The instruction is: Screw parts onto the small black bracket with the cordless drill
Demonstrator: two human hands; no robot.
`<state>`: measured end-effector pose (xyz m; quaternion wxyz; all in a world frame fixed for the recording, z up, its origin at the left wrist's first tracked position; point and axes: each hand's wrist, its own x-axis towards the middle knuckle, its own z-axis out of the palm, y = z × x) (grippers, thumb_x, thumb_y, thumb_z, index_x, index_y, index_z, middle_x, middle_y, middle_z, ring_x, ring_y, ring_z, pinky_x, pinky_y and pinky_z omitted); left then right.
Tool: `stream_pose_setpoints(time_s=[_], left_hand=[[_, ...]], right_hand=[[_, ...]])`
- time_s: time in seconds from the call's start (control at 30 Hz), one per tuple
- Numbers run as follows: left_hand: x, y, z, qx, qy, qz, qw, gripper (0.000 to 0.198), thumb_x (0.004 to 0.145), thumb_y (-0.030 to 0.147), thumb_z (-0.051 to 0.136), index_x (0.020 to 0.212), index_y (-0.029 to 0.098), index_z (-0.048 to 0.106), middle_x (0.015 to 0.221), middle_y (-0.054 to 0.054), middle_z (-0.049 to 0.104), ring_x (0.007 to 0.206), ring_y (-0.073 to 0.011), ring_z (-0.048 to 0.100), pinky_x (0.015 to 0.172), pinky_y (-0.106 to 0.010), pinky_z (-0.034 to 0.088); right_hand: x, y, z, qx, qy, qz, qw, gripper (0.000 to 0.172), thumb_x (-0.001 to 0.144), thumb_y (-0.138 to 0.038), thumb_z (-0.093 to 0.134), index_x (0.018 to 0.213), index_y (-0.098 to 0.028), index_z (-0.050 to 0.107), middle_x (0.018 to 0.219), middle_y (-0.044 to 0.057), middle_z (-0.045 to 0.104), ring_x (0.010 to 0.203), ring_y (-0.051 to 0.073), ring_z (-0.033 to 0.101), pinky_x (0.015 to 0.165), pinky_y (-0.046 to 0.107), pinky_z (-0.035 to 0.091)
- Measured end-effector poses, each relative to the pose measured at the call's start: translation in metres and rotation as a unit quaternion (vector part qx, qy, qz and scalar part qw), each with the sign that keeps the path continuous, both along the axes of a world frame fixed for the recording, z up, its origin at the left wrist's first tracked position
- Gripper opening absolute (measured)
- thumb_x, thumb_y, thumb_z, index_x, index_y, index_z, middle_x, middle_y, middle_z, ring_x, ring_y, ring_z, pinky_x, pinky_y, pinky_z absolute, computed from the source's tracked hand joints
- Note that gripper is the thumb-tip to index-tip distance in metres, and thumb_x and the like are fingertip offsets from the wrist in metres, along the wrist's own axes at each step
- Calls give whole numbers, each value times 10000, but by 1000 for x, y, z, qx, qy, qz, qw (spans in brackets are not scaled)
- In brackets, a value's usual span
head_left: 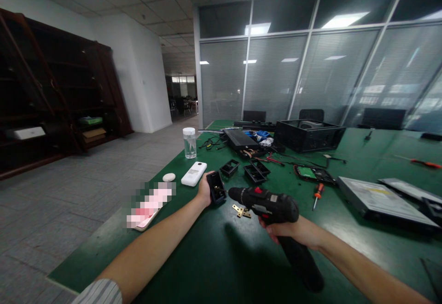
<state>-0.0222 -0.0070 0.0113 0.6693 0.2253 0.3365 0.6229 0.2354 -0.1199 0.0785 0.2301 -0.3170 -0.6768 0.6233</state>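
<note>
My left hand (pixel 205 189) is closed around the side of a small black plastic box (pixel 217 193), its open face turned toward the drill. Brass-coloured metal shows inside the box. My right hand (pixel 293 231) grips a black cordless drill (pixel 267 203) with red details by its handle. The drill points left, its bit reaching into the box; whether the tip touches a screw is too small to tell. Several brass plates (pixel 241 211) lie on the table below the chuck. Similar black boxes (pixel 254 173) rest just beyond my hands.
On the green table (pixel 186 258), a white power bank (pixel 194 174), a lidded clear bottle (pixel 189 144) and a phone (pixel 148 221) are at left. An orange screwdriver (pixel 318 194), flat metal drive (pixel 383 205) and black case (pixel 307 136) are at right. Cables lie farther back.
</note>
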Motion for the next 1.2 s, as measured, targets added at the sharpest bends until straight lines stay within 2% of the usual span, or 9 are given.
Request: stream_pose_setpoints(time_s=[0.17, 0.37, 0.5, 0.83, 1.2], left_hand=[[0, 1, -2, 24, -3, 11, 1000, 271, 687, 397, 492, 842, 181, 548, 591, -36, 591, 539, -235, 594, 494, -352, 455], [1, -1, 0, 19, -13, -6, 1000, 260, 698, 394, 479, 799, 167, 556, 587, -50, 590, 536, -239, 590, 495, -359, 454], [1, -2, 3, -3, -19, -3, 1000, 267, 691, 390, 483, 778, 151, 565, 586, -43, 592, 516, -210, 586, 494, -325, 450], [1, -2, 2, 14, 1, 9, 1000, 268, 678, 396, 483, 794, 167, 558, 587, -49, 599, 521, -235, 589, 502, -365, 458], [1, -3, 3, 1, -22, 5, 1000, 270, 688, 390, 478, 813, 165, 560, 593, -39, 594, 514, -211, 586, 497, -324, 450]], right_hand=[[0, 0, -1, 2, -8, -6, 1000, 226, 667, -247, 623, 859, -144, 563, 683, -4, 528, 561, 118, 500, 545, 250, 415], [0, 1, -3, -2, 0, 2, 1000, 215, 675, -242, 615, 859, -145, 564, 697, -3, 517, 562, 114, 494, 539, 244, 412], [1, 2, -2, -6, -9, -1, 1000, 218, 668, -253, 627, 846, -145, 563, 691, -3, 521, 566, 115, 500, 544, 246, 415], [1, 2, -3, -5, -3, 4, 1000, 221, 680, -253, 625, 855, -139, 553, 701, -2, 513, 559, 107, 495, 533, 238, 405], [1, 1, -1, -4, -8, 0, 1000, 242, 665, -266, 633, 859, -141, 560, 703, 0, 521, 565, 114, 501, 544, 247, 411]])
